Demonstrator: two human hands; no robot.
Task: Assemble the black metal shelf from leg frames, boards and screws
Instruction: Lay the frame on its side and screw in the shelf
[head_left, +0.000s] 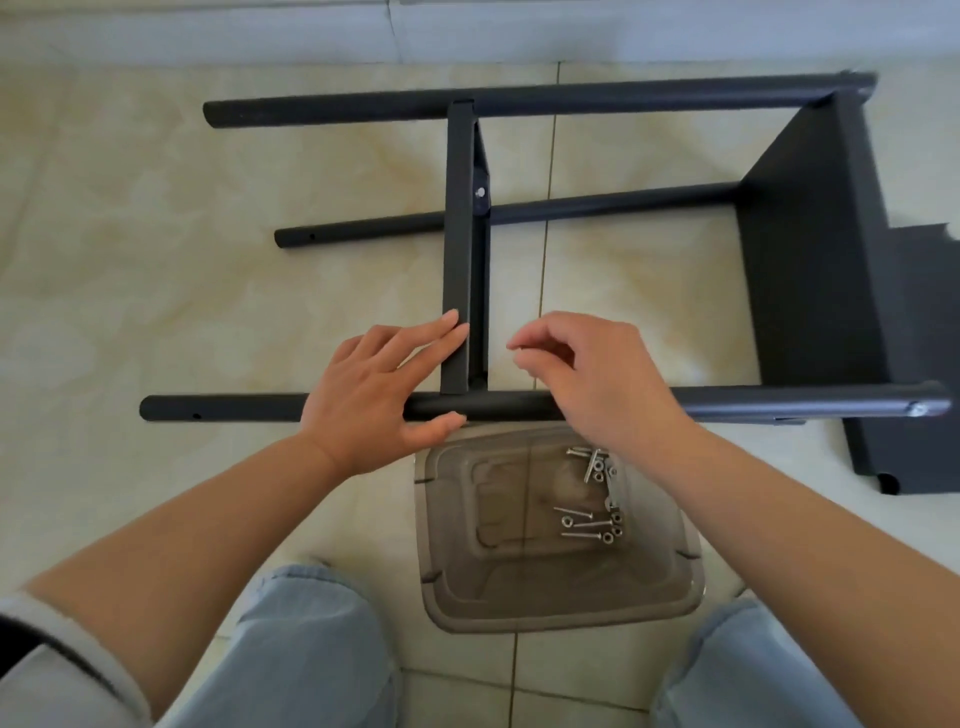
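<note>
The black metal shelf lies on its side on the tiled floor, with a near leg tube (727, 402), a middle tube (571, 210) and a far tube (519, 98) running left to right. A narrow board (458, 249) stands on edge across them; a wider board (810, 260) closes the right end. My left hand (384, 384) rests flat on the near tube, fingers against the narrow board's near end. My right hand (587, 369) hovers over the tube just right of the board, fingertips pinched together; whether they hold a screw is hidden.
A clear plastic tray (519, 597) with several silver screws (592, 499) sits on the floor between my knees, just under the near tube. A loose black panel (914, 457) lies at the right edge. A pale wall base runs along the top.
</note>
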